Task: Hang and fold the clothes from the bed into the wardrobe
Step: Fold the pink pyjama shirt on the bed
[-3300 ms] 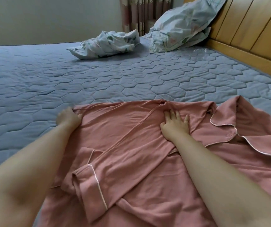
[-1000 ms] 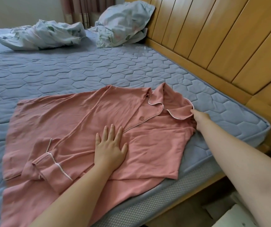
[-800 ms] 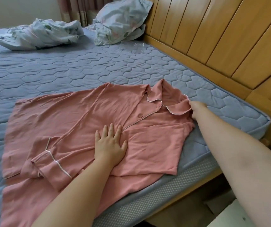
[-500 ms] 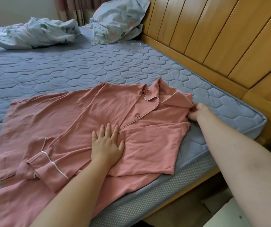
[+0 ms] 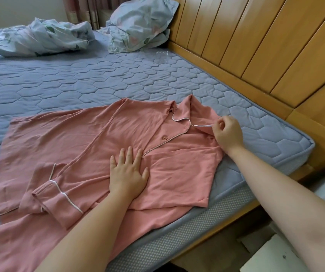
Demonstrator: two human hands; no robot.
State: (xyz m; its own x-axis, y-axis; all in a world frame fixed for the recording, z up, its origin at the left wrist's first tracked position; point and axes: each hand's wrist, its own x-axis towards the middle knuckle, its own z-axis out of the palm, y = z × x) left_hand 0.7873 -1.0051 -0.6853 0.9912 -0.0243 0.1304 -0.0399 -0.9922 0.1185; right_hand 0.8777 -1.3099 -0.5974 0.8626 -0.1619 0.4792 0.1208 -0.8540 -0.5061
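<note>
Pink pyjama shirt (image 5: 118,146) lies flat on the bed (image 5: 79,81), front side up, near the edge closest to you, collar end toward the wooden headboard (image 5: 256,46). Hem end hangs a bit over the mattress edge at bottom left. One sleeve w/ white-piped cuff (image 5: 59,197) is folded across the front, left of your left hand.

Your left hand (image 5: 128,173) is flat on the shirt mid-front, fingers straight & spread, palm down, pressing fabric, not gripping.

Your right hand (image 5: 227,132) is at the collar (image 5: 193,118), fingers curled, thumb & forefinger pinching the white-piped collar edge, lifted slightly off the shirt.

One button (image 5: 164,137) visible on the placket btw the two hands.

Far side of bed: crumpled floral quilt (image 5: 40,40) & a pillow (image 5: 140,26) against the headboard, well apart from the shirt
</note>
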